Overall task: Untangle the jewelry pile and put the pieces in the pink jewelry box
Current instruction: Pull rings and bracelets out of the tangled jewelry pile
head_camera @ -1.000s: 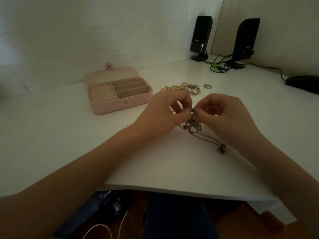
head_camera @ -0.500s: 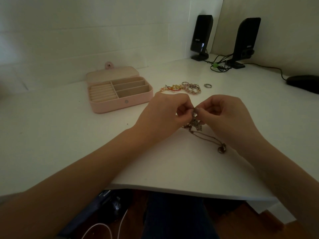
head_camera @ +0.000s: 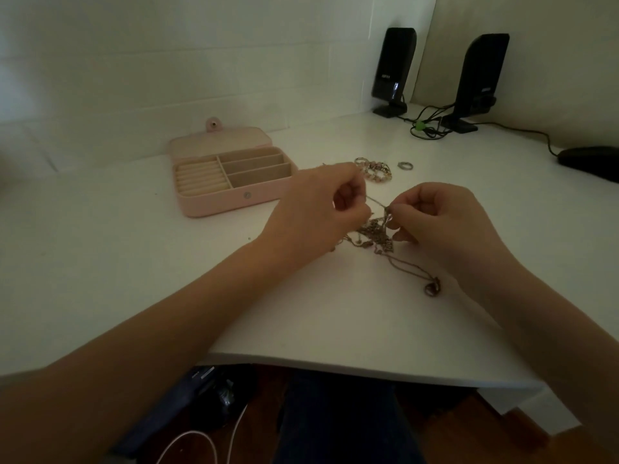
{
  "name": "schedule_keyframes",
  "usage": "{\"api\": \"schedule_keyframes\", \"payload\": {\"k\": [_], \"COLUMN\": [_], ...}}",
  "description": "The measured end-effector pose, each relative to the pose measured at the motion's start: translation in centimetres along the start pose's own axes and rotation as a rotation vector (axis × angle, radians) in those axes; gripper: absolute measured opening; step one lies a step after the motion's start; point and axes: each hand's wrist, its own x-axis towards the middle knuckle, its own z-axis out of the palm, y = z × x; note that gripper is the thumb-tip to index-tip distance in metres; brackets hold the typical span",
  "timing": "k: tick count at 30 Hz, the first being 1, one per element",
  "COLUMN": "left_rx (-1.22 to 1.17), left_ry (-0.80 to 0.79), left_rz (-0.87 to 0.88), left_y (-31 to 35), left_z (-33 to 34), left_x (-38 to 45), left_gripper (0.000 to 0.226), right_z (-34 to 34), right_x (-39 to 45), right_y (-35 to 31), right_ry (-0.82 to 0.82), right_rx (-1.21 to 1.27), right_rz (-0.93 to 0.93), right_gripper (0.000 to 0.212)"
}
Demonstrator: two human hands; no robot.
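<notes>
We see both hands raised just above the white desk (head_camera: pixel 100 262), working at a tangled pile of chains (head_camera: pixel 373 234). The left hand (head_camera: pixel 318 209) has its fingers curled and pinches one thin chain strand (head_camera: pixel 375 201), which runs taut across to the right hand (head_camera: pixel 442 219) — that hand pinches the same strand where it meets the knot, its other fingers curled in. The rest of the pile lies on the desk between and below the hands, and one chain trails toward us to a small dark pendant (head_camera: pixel 432 288) resting on the surface.

The pink jewelry box (head_camera: pixel 214 205) sits open on the desk, to the left of the hands and apart from them, lid folded back; we can make out its ring rolls and three long compartments, with nothing in them. Beyond the hands lie a cluster of rings (head_camera: pixel 375 169) and — a little to its right — a single ring (head_camera: pixel 405 166). Two black speakers (head_camera: pixel 395 70) stand at the back wall.
</notes>
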Motion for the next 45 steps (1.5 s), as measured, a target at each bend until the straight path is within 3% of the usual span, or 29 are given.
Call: {"api": "schedule_keyframes", "payload": {"k": [7, 12, 16, 20, 24, 29, 37, 45], "left_rx": [-0.195, -0.432, -0.529, -0.130, -0.365, -0.378, -0.488, -0.582], "left_ry": [-0.073, -0.021, 0.015, -0.053, -0.101, -0.112, -0.178, -0.222], "left_rz": [-0.256, -0.406, -0.487, -0.342, -0.290, -0.247, -0.270, -0.350], "left_y": [0.2, -0.2, -0.8, -0.3, 0.8, 0.7, 0.7, 0.3], "left_z": [-0.1, -0.6, -0.3, -0.2, -0.1, -0.3, 0.0, -0.5], "left_x": [0.0, 0.6, 0.8, 0.2, 0.1, 0.0, 0.1, 0.4], "left_gripper": [0.012, 0.022, 0.024, 0.020, 0.013, 0.015, 0.014, 0.007], "right_z": [-0.4, -0.9, -1.2, -0.9, -0.7, -0.6, -0.5, 0.0], "right_x": [0.1, 0.6, 0.5, 0.5, 0.2, 0.0, 0.0, -0.1], "right_y": [-0.6, -0.8, -0.9, -0.9, -0.4, -0.2, 0.0, 0.5], "right_ry": [-0.051, -0.030, -0.091, -0.121, -0.140, -0.013, -0.002, 0.064], "right_rx": [0.285, 0.587, 0.695, 0.580, 0.324, 0.135, 0.084, -0.157], "right_rz": [0.185, 0.375, 0.392, 0.291, 0.082, -0.113, -0.186, -0.364], "right_gripper": [0.018, 0.019, 0.018, 0.018, 0.011, 0.007, 0.006, 0.006]}}
